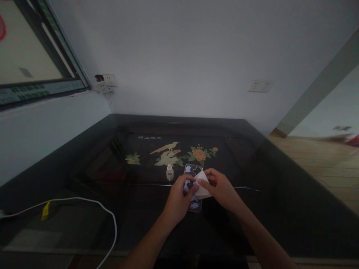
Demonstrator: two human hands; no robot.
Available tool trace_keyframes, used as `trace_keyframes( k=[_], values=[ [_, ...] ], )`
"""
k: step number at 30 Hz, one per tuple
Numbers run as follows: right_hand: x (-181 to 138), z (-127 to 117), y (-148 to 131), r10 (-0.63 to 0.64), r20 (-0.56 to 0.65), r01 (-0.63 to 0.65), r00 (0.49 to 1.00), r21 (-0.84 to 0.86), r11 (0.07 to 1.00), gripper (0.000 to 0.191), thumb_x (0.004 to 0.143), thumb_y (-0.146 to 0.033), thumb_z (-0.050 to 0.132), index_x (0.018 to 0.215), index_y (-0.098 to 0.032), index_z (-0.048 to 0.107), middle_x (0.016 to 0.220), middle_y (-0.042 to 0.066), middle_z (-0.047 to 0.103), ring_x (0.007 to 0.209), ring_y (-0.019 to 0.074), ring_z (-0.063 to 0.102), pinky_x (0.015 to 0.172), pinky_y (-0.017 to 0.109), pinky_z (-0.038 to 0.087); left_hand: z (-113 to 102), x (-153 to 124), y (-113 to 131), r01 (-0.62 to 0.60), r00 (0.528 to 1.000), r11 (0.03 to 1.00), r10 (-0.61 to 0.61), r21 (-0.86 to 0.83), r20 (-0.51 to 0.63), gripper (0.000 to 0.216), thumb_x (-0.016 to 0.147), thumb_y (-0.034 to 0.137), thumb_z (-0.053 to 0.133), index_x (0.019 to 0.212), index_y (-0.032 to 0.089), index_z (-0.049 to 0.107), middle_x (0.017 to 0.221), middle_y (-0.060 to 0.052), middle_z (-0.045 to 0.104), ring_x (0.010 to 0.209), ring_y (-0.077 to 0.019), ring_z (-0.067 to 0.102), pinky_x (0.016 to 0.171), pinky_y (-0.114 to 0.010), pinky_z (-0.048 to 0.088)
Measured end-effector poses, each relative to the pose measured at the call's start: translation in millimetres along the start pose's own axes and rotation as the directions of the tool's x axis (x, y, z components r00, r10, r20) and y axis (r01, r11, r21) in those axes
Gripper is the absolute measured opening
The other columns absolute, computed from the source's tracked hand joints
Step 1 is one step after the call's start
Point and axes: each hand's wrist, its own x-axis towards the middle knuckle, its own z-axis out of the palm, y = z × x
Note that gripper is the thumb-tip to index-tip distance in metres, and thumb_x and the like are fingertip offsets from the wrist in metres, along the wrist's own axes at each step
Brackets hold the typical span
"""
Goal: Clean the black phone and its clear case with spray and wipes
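A phone case (192,170) with a blue-and-white pattern lies flat on the dark table (280,194). My left hand (179,200) rests on its left side with fingers curled over it. My right hand (220,186) pinches a white cloth or tissue (202,186) and presses it on the case. A small clear dropper bottle (169,172) with a white cap stands upright just left of the case, apart from both hands.
The tabletop carries a painted bird-and-flower picture (174,154) beyond the case. A white cable (84,203) with a yellow tag loops across the near left. Wall sockets (105,83) sit in the left corner, a window at the left, wooden floor at the right.
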Motion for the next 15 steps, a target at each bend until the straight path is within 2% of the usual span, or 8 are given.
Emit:
trace_keyframes(
  k=[6, 10, 15],
  values=[
    [1.6, 3.7, 1.8, -0.014, -0.059, 0.013, 0.998, -0.021, 1.000, 0.026, 0.084, -0.037, 0.073, 0.101, -0.020, 0.063, 0.097, 0.007, 0.078, 0.082, 0.0229, 0.075, 0.068, 0.031, 0.059, -0.6, 1.6, -1.0, -0.044, 0.999, 0.991, 0.046, 0.123, -0.017, 0.026, 0.097, 0.045, 0.057, 0.099, 0.022, 0.068, 0.089, -0.001, 0.064, 0.070, -0.0135, 0.055, 0.062, -0.023, 0.042],
    [0.7, 4.7, 2.7, -0.041, -0.053, 0.039, 0.998, -0.046, 0.998, 0.023, 0.084, -0.037, 0.072, 0.097, -0.020, 0.066, 0.097, 0.008, 0.078, 0.087, 0.0246, 0.076, 0.072, 0.033, 0.060, -1.4, 1.6, -0.9, -0.019, 1.000, 0.993, 0.020, 0.120, -0.006, 0.029, 0.096, 0.049, 0.057, 0.097, 0.022, 0.066, 0.078, 0.001, 0.061, 0.065, -0.0131, 0.055, 0.058, -0.022, 0.042],
    [0.5, 4.3, 4.9, -0.019, -0.069, 0.016, 0.997, -0.050, 0.999, 0.022, 0.083, -0.038, 0.072, 0.094, -0.020, 0.065, 0.095, 0.008, 0.078, 0.081, 0.0241, 0.076, 0.068, 0.032, 0.059, -0.6, 0.7, -1.9, 0.019, 1.000, 0.995, -0.019, 0.094, -0.001, 0.029, 0.094, 0.050, 0.058, 0.096, 0.022, 0.064, 0.070, 0.003, 0.058, 0.056, -0.0116, 0.052, 0.050, -0.020, 0.037]
  ],
)
